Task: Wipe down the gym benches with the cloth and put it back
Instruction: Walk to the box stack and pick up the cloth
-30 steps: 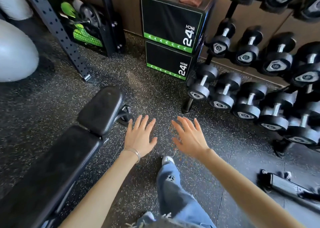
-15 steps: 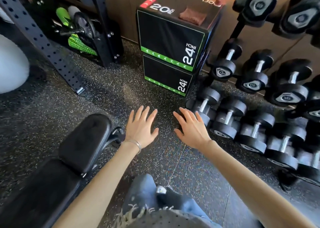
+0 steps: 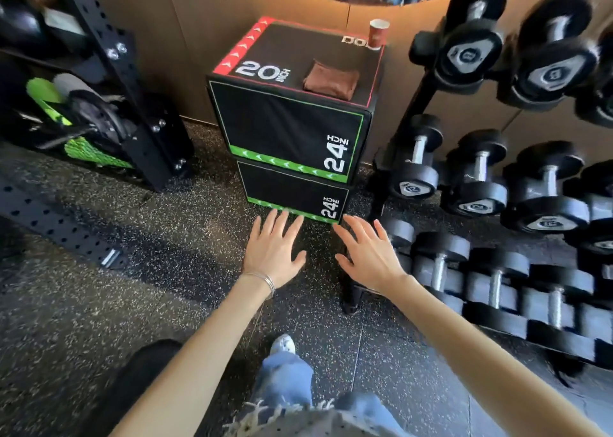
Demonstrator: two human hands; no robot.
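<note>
A folded brown cloth (image 3: 331, 79) lies on top of the upper black plyo box (image 3: 285, 128), toward its right side. My left hand (image 3: 273, 252) and my right hand (image 3: 368, 256) are stretched out in front of me, palms down, fingers spread, holding nothing. Both hover over the floor just in front of the lower box (image 3: 292, 193), well below the cloth. Only the end of the black gym bench (image 3: 132, 380) shows, at the bottom left beside my left forearm.
A red paper cup (image 3: 378, 33) stands at the box's far right corner. A rack of black dumbbells (image 3: 497, 188) fills the right side, its foot (image 3: 351, 290) near my right hand. A black perforated rig post (image 3: 109, 58) and green gear (image 3: 83, 151) stand at the left.
I have stepped toward the stacked boxes. They and the cloth now sit closer and more central. The bench has slipped back to the lower left. Both hands stay open and empty.
</note>
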